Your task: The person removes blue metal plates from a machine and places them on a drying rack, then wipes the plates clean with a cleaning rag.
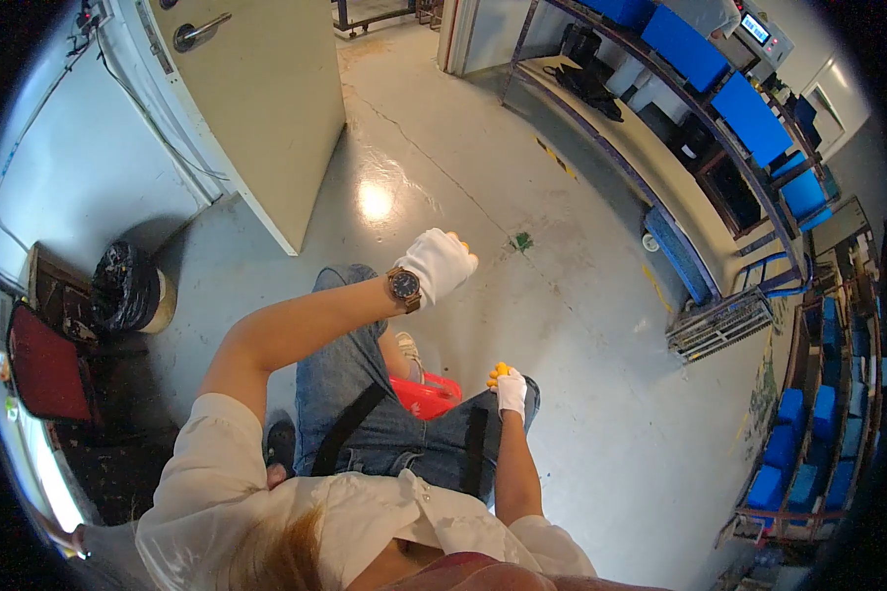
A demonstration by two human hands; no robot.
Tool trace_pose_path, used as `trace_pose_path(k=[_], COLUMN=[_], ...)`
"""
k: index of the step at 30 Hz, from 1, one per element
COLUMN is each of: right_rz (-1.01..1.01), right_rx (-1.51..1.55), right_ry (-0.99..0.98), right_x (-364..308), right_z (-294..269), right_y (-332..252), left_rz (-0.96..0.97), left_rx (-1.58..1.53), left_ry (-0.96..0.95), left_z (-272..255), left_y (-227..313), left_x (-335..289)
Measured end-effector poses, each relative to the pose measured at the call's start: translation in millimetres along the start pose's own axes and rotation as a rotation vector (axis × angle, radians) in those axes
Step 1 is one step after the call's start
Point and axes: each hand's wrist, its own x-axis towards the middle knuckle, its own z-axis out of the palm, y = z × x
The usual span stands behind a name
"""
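Grey glossy concrete floor [581, 325]; blue racks [749, 118] right; 2 gloved hands [439, 261] [511, 391] closed, grip contents unclear.

**What is staying out of sight**

The red basket [426, 396] is showing only a sliver; the jeans [384, 424] are covering the rest, so its contents cannot be told. The left hand [438, 263] is turning its back to the camera, hiding the palm and fingers, with only a speck of something yellow peeking at the fingertips. The right hand [511, 391] is wrapping a small yellow object [499, 372], too tiny to identify. The dark rim is cutting off the blue crates [796, 433] at the right.
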Motion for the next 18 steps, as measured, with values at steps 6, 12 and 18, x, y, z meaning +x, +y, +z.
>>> trace_pose_path(k=[6, 12, 18], right_rz=[0.005, 0.009, 0.005], right_rx=[0.011, 0.032, 0.047], right_ry=[-0.01, -0.014, -0.002], right_x=[0.9, 7.1, 8.4], right_z=[1.6, -0.5, -2.3], right_y=[1.8, 6.4, 7.4], left_rz=[-0.039, -0.013, -0.022], left_rx=[0.004, 0.006, -0.016], left_ry=[0.0, 0.015, -0.001], left_z=[-3.6, -1.2, -2.7], left_y=[0.4, 0.9, 0.6], left_x=[-1.1, 0.7, 1.3])
